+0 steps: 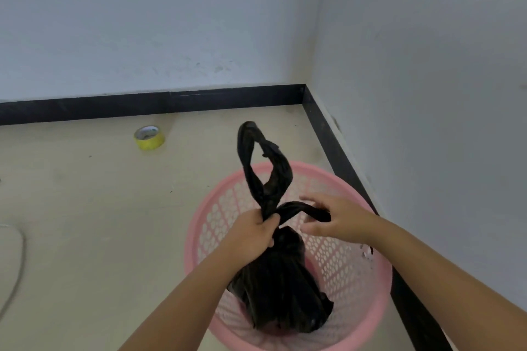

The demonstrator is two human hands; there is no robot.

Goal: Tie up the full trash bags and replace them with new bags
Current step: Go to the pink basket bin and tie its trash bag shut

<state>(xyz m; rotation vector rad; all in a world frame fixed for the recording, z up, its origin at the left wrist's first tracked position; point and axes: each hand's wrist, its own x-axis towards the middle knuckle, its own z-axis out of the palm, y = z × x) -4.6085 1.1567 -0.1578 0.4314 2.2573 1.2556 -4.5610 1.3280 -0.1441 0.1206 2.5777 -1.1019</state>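
Right, the black trash bag (281, 279) sits inside the pink perforated basket (356, 271), its neck gathered up above the rim. The left hand (253, 229) clamps the twisted neck, fingers curled tight round it just where the two handles cross. One handle loop (263, 162) stands tall above that grip, upright and leaning slightly left. The other handle (306, 209) runs off to the right, and the right hand (339, 219) pinches its end between thumb and fingers, the remaining fingers spread loosely and a little blurred. Both forearms reach in from the bottom edge. The basket stands on a beige floor (85, 208) close to the corner where two white walls meet, black skirting board (159, 105) along both. Well apart, back left, a roll of yellow tape (149, 137) lies on the floor.
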